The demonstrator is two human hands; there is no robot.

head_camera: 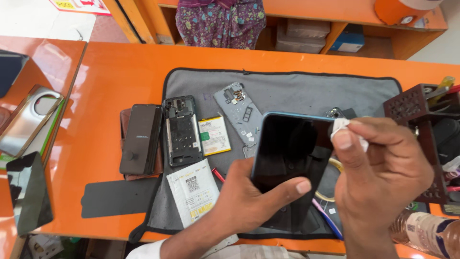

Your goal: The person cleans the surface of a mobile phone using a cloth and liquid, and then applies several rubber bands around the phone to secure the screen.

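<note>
Head view: the left hand (254,199) grips a smartphone (290,163) from below, thumb laid across the dark glass and fingers wrapped behind it; the phone is held tilted above the grey work mat (297,91), screen up, its blue edge showing along the top. The right hand (383,177) is closed in a pinch on a small white wipe (341,125) — thumb and forefinger pressed together on it — and the wipe touches the phone's upper right corner.

On the mat to the left lie a black phone frame (181,132), a battery (214,135) with a white and green label just beside it, and a grey back plate (238,112) set at an angle; nearer the person sits a white sachet (193,192), partly under the left wrist. A dark phone (140,139) rests on a brown case at the mat's left edge, and a black strip (117,199) lies on the orange table (115,67) below it.

At the right stands a dark brown tool holder (421,115); a clear plastic bottle (426,232) lies at the lower right corner. At the far side of the table a person in patterned cloth (220,21) is partly in view.
</note>
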